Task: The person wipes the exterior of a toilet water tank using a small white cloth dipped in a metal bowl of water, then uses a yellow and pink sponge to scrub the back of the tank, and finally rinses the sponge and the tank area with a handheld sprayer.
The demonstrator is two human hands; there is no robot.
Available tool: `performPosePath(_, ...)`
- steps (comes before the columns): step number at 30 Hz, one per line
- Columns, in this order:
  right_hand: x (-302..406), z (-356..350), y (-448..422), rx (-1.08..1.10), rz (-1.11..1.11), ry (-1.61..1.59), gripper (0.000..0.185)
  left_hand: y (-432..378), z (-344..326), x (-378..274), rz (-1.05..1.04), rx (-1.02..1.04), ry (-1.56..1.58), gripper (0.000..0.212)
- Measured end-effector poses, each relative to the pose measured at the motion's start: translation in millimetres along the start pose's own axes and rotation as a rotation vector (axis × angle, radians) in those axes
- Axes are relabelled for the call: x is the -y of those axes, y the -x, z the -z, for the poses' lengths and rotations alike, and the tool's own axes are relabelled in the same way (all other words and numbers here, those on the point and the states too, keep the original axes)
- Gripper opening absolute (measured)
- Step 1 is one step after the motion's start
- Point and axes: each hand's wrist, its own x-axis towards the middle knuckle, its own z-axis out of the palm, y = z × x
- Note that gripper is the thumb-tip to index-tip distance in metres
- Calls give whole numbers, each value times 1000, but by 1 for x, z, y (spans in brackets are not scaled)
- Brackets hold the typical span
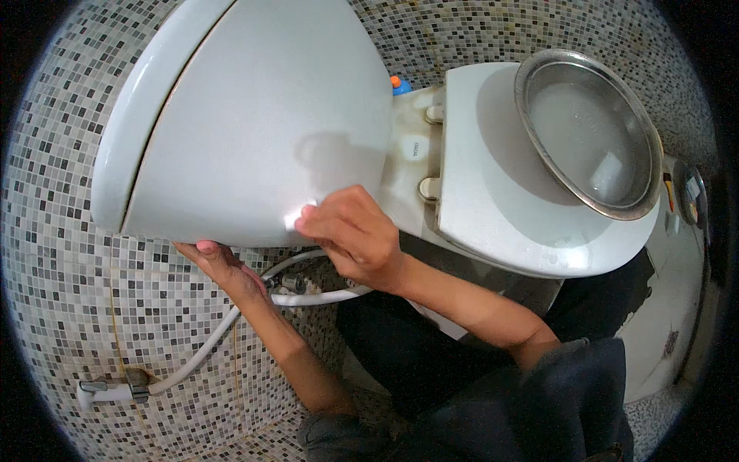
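My right hand [361, 239] pinches a small white block, apparently a sponge [297, 218], against the front face of a white ceramic toilet tank [248, 115]. Much of the block is covered by my fingers. At the tank's near side my left hand [228, 271] rests with its thumb apart, holding nothing that I can see; its other fingers are partly hidden. On the closed toilet lid [491, 190] stands a round metal basin [534, 136] of cloudy water, with another white block [606, 171] in it.
A white hose [202, 352] runs below the tank to a bidet sprayer [109, 392] on the mosaic-tiled wall [167, 323]. Behind the toilet shows a blue bottle with an orange cap [399, 86]. Beyond the basin lie a brush [668, 190] and a round dish [687, 185].
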Motion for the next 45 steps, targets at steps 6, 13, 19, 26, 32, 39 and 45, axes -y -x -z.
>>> performPosePath(6, -27, -12, -81, -160, 23, 23, 14, -1, -5, -1, 6, 13, 6, 93)
performPosePath(13, 6, -2, -5, 19, 2, -24, 18, 0, 1, 0, 8, -18, 15, 88)
performPosePath(19, -9, -15, -82, -78, 105, -47, 24, 3, -9, -5, 17, -18, 46, 87)
performPosePath(26, 8, -8, -15, 45, 87, -57, 24, 4, -7, -8, 20, -37, 54, 83)
performPosePath(32, 1, -17, -87, -93, 121, -10, 20, 1, -10, -5, -1, -9, 56, 84)
performPosePath(39, -13, -1, -32, -5, -67, 46, 9, 1, -1, -5, -3, -14, -2, 94)
performPosePath(45, -57, 10, -103, -211, -718, -7, 14, 1, -14, -8, 26, -20, 22, 101)
